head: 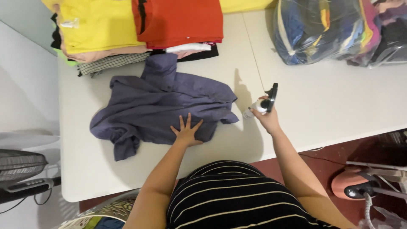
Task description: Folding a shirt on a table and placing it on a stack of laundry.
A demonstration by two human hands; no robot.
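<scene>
1. The white desk (322, 106) carries stacks of folded clothes (140, 29) along its far edge and a clear bag of garments (339, 29) at far right.
2. A crumpled purple shirt (161, 106) lies mid-desk, its long axis running roughly left to right, with the collar seemingly pointing toward the stacks.
3. The left hand (186, 133) presses flat, fingers spread, on the shirt's near edge.
4. The right hand (267, 116) grips a white spray bottle (260, 105) just right of the shirt, with its black nozzle pointing away from the person.
</scene>
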